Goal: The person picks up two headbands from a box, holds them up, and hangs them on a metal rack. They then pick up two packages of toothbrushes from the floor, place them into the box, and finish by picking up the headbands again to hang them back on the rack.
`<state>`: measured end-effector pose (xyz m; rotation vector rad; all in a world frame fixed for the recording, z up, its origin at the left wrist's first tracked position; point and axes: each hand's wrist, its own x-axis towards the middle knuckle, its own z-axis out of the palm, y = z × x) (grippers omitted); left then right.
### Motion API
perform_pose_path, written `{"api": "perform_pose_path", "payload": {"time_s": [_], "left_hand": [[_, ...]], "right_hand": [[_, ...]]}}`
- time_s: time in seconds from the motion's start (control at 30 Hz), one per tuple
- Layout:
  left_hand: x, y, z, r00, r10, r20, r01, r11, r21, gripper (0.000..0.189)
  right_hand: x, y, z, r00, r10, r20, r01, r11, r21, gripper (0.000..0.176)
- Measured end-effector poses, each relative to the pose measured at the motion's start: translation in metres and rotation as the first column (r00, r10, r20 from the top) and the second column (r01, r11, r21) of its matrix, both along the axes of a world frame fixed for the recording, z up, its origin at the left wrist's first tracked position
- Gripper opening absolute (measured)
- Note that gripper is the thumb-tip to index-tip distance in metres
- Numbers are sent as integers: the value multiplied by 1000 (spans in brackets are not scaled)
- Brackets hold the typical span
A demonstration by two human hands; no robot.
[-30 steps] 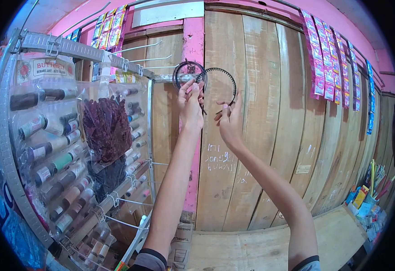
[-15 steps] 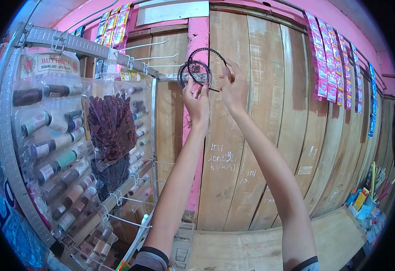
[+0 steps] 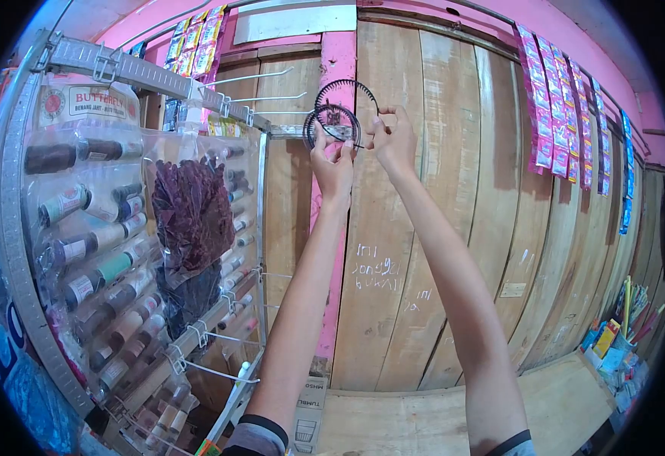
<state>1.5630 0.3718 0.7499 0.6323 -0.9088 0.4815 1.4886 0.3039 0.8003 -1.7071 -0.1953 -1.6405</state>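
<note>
Both arms reach up in front of the wooden wall. Thin black toothed headbands (image 3: 309, 131) overlap as a ring in my left hand (image 3: 334, 171), whose fingers close around their lower part. One more toothed headband (image 3: 345, 81) arches above the ring and crosses it. My right hand (image 3: 395, 144) pinches this single headband at its right side between thumb and fingers. The hands are a short distance apart, at about the same height.
At left, a metal rack (image 3: 150, 76) carries wire hooks (image 3: 268, 97), plastic-wrapped thread spools (image 3: 112, 266) and a bag of dark maroon items (image 3: 192, 216). Sachet strips (image 3: 545, 106) hang upper right. Below are a wooden bench (image 3: 424, 418) and a cardboard box (image 3: 310, 414).
The bunch of headbands has shifted slightly right. The single headband has turned a little, and my right hand's fingers have changed position on it.
</note>
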Motion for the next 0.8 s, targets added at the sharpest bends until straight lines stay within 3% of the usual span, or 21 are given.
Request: {"api": "perform_pose_path", "payload": {"time_s": [0.1, 0.2, 0.3, 0.4, 0.57, 0.67, 0.8], "left_hand": [[3, 1, 3, 999, -35, 21, 35, 999, 15, 78], [10, -2, 4, 996, -88, -2, 88, 995, 47, 82], [14, -5, 4, 997, -71, 9, 71, 997, 42, 82], [21, -8, 2, 999, -11, -38, 13, 998, 59, 79], [37, -3, 0, 992, 72, -102, -57, 987, 149, 71], [37, -5, -4, 990, 87, -114, -84, 996, 38, 67], [50, -14, -10, 940, 251, -231, -277, 957, -86, 56]], "right_hand": [[13, -13, -2, 1000, 23, -9, -23, 1000, 1, 31], [22, -25, -3, 984, 53, -171, -59, 998, -36, 49], [26, -26, -12, 983, 114, -147, -110, 993, 35, 54], [28, -26, -19, 989, 50, -137, -49, 999, 12, 58], [22, -20, -19, 976, 23, -215, -43, 995, -91, 56], [21, -14, -21, 964, 62, -258, -89, 991, -96, 52], [23, -3, -29, 971, 98, -217, -115, 991, -68, 44]]}}
